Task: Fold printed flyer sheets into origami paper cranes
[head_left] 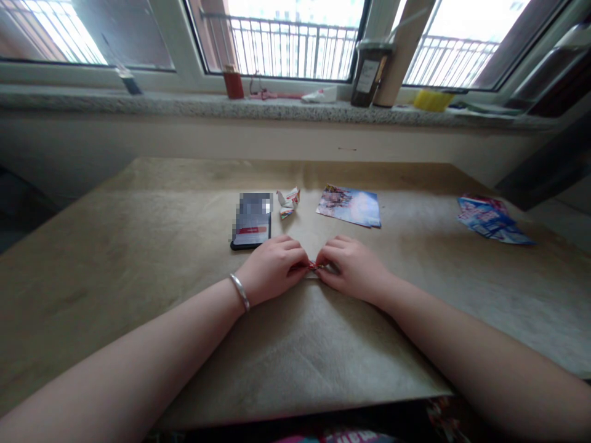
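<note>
While pinching a tiny folded red-and-white paper piece (316,266) at the middle of the tan-covered worktop (138,246), left hand (272,267) and right hand (353,267) meeting, fingers (293,249) curled and pressed together on it; just beyond, a smartphone (250,221), a folded paper scrap (289,203) and a glossy printed sheet (348,206) lying side by side.

We get strong daylight through the windows (281,43), blown out at upper frame. The table (92,277) sits dimmer, soft shadows under the left hand (272,269) and right hand (353,267). Edges bend; phone screen (252,215) pixelated.
</note>
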A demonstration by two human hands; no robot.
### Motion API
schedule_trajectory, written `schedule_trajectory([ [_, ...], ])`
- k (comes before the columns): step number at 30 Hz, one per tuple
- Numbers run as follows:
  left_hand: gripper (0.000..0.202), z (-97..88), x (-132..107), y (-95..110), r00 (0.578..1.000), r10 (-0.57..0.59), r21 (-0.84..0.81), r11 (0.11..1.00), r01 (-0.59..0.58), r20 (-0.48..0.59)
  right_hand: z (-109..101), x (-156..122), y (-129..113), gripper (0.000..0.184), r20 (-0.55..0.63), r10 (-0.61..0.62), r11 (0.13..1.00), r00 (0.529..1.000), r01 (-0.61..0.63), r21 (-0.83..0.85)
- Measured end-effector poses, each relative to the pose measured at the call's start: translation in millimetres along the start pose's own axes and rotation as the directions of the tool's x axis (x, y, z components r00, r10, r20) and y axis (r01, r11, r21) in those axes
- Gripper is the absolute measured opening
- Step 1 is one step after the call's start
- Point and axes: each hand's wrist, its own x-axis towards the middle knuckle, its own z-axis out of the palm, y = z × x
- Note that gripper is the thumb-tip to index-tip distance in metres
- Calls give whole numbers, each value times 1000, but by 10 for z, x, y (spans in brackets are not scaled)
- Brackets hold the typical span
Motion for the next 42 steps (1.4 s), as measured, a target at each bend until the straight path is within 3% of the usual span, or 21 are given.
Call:
schedule_trajectory([
  [13, 18, 0, -8, 11, 999, -31, 29, 999, 32, -15, -11, -14, -4, 10, -49, 3, 1000, 999, -4, -11],
  [22, 14, -3, -11, 5, 997, -67, 62, 996, 65, 28, 60, 1, 93, 5, -73, 27, 991, 997, -17, 136],
  [27, 16, -5, -26, 34, 994, -110, -46, 993, 110, -11, 69, -1, 89, 5, -69, 42, 985, 997, -30, 172],
  [30, 25, -8, -36, 50, 1000, -23, -120, 992, 21, -18, 70, 2, 90, 6, -65, 89, 980, 994, -76, 184],
  [33, 21, -11, -40, 55, 1000, 25, -117, 993, -26, -14, 60, 6, 90, 10, -53, 125, 973, 991, -112, 203],
  [42, 10, -32, -32, 61, 1000, 11, -302, 953, -17, -23, 57, 30, 109, 16, -22, 10, 960, 1000, -4, 280],
])
